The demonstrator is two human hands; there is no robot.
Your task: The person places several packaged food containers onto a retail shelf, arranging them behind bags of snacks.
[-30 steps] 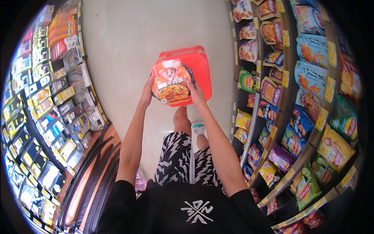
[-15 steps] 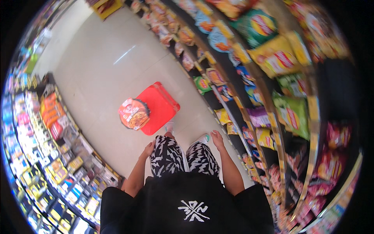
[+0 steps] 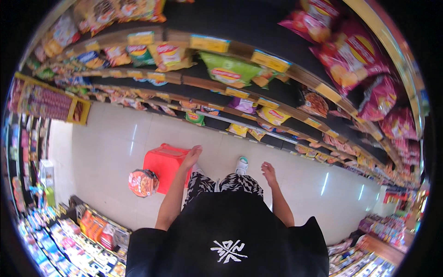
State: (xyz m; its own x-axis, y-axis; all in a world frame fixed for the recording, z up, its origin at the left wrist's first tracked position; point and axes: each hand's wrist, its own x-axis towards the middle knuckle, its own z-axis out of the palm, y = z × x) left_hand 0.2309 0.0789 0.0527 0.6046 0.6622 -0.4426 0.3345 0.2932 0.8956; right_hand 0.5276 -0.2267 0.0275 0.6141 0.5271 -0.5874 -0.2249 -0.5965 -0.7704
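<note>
My left hand is held out over the right edge of a red plastic stool, its fingers stretched and nothing in them. Whether it touches the stool I cannot tell. Overlapping the stool's left edge is a round instant noodle bowl with a red, food-pictured lid; what supports it does not show. On the other side of my legs, my right hand hangs in the air, fingers loosely bent and apart, without anything in it. Chip bags such as a green one and a yellow one stand on the shelves ahead.
Snack shelves with yellow price tags curve across the front and right. Large magenta chip bags sit at upper right. A yellow-framed display stands at far left, and a rack of small packages lies behind at lower left.
My view and body have turned right, so the snack shelves now lie straight ahead. Both hands have risen away from my thighs, and the left is now over the stool.
</note>
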